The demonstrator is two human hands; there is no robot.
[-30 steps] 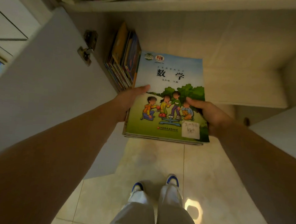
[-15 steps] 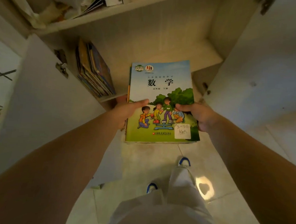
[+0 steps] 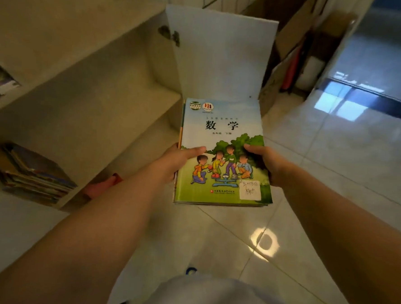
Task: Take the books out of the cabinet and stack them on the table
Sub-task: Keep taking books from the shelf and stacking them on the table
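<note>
Left hand (image 3: 175, 163) and right hand (image 3: 268, 164) grip thin stack of green-and-blue illustrated paperback textbooks (image 3: 221, 139), thumbs on top cover, above glossy tiled floor (image 3: 333, 183).

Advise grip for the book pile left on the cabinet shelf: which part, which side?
Take the leftover pile by its long edges, one hand each side, from the cabinet's open front. It lies roughly flat and slightly fanned, so clamp the whole thickness, as the left hand and right hand do on the held stack.
</note>
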